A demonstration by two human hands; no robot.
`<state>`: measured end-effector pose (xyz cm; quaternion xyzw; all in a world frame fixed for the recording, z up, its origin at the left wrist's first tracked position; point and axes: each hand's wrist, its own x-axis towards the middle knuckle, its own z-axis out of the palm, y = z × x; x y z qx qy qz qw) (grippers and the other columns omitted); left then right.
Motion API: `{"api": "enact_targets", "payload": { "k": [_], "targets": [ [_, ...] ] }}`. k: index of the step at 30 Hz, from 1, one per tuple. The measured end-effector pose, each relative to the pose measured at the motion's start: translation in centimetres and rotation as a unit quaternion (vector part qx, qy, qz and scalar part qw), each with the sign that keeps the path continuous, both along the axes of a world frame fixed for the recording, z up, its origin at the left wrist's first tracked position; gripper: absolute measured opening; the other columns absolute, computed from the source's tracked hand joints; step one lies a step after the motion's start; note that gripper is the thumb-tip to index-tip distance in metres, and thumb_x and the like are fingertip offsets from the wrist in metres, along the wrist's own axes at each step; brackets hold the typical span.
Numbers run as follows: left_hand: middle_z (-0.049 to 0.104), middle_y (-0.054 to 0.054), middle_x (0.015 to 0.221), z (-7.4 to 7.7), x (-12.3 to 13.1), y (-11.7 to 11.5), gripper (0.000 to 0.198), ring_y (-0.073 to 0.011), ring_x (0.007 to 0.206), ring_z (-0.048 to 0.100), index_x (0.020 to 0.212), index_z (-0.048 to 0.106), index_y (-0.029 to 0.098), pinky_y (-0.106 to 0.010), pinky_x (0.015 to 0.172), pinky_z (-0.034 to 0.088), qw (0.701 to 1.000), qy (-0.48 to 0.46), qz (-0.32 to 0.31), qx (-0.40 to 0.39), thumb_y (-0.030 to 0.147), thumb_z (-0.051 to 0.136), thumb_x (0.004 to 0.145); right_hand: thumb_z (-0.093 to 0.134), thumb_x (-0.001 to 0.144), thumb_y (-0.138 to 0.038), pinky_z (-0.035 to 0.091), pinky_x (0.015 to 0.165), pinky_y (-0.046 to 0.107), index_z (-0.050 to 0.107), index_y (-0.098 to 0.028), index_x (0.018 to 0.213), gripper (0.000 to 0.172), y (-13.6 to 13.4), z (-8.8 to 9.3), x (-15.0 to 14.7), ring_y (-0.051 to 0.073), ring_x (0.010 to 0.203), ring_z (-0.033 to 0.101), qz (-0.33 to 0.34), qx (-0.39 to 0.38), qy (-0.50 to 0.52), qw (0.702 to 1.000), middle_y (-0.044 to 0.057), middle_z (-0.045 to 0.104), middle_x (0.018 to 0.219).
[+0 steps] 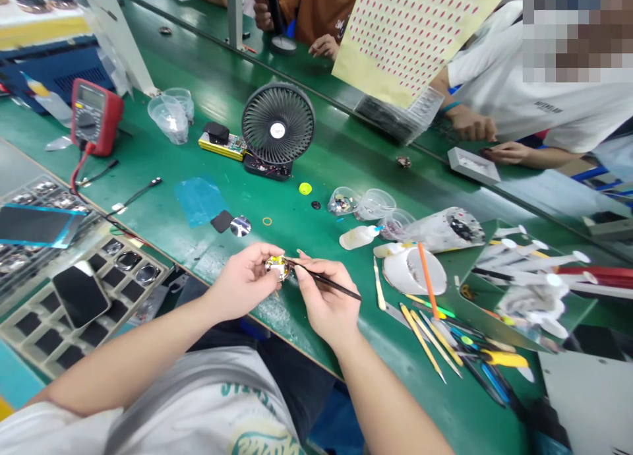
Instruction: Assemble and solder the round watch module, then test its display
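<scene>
Fine work on a small round assembly, seen from the head of the person at work. The round assembly (277, 268), with yellow and white parts on its upturned face, is held a little below the centre of the frame, just above the near edge of the green counter (306, 225). The left hand (247, 275) pinches it by the rim between thumb and fingers. The right hand (330, 300) grasps a slim dark tool, apparently tweezers (340, 288), in a pen-like grip; the tip reaches the right side of the assembly, though whether it nips a part or merely touches the surface cannot be told at this size.

The step in hand appears to be the handling or adjusting of a tiny component on the open face. The next move would seem to call for a firm left-hand hold, so that the piece does not twist, and light pressure at the tip, since a slip could scratch or dislodge something small.

Near the centre, beyond the hands, lie a yellowish ring (267, 221), a shiny disc (241, 226) beside a dark pad (221, 221), and a sheet of blue film (198, 201). A black fan (277, 130) stands in the upper centre, a red multimeter (95, 120) at upper left. Right of centre: a small white bottle (359, 237), lying on its side.
</scene>
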<state>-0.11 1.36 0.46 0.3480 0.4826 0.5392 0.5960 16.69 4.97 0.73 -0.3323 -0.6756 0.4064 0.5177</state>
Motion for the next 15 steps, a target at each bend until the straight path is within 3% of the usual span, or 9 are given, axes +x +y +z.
{"api": "enact_targets", "payload": {
  "k": [15],
  "targets": [
    [0.074,0.001,0.086,0.03,-0.03,-0.03,0.035,-0.011,0.068,0.069,0.107,0.064,0.018,-0.023,0.063,0.059,1.0,-0.01,0.002,0.004,0.021,0.079,0.075,0.071,0.095,-0.015,0.063,0.106,0.052,0.068,-0.027,0.101,0.014,-0.22,0.12,-0.11,0.019,0.092,0.079,-0.012,0.0,0.008,1.0,0.0,0.078,0.095]
  ]
}}
